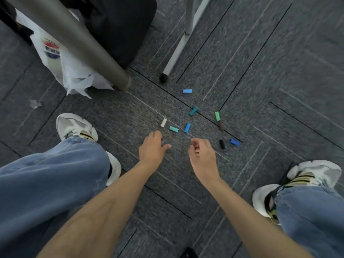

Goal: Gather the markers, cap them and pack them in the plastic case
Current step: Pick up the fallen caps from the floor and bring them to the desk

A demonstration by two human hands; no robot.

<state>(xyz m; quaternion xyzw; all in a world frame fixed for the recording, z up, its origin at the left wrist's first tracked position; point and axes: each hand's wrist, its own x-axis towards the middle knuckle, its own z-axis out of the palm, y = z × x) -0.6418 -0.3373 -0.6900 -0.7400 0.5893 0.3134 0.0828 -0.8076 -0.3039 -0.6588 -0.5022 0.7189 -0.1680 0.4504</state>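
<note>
- Gathering step: caps lie scattered on the carpet.
- Your L hand & R hand are both curled — can't tell if either holds anything.
- Next: pinch the teal cap nearest you.

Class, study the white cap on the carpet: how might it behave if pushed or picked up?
The white cap looks small and rigid, so it is probably light. It seems cylindrical, so a push might roll it, though the carpet looks textured and would likely stop it soon. Lifting it probably needs a fingertip pinch.

We see a sky-blue plastic cap, a teal plastic cap, a cream plastic cap and a black plastic cap on grey, pale-lined carpet tiles.
</note>
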